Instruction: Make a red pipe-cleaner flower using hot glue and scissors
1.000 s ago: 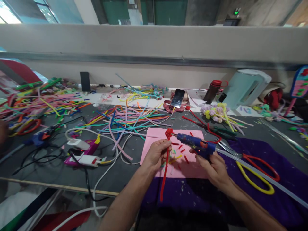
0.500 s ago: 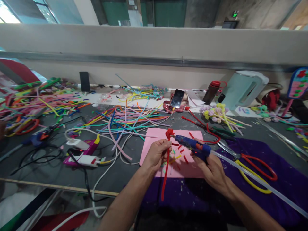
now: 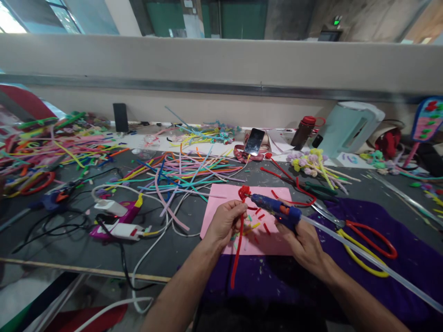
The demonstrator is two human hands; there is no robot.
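Pinched between the fingers of my left hand is a red pipe cleaner, curled into a small flower-like head at its top, with the stem hanging below. My right hand is closed round a blue glue gun, a long clear glue stick trailing from its back. The nozzle is at the curled red head; whether it touches cannot be made out. Under both hands lies a pink sheet strewn with short red, yellow and green cut pieces.
Scissors with red and yellow handles rest on purple cloth at right. Loose pipe cleaners spread behind the sheet. Leftward are a power strip with cables and another glue gun. A kettle and bottle stand at the back.
Both hands, the glue gun and the red pipe cleaner stay almost in place. The view has shifted very slightly.
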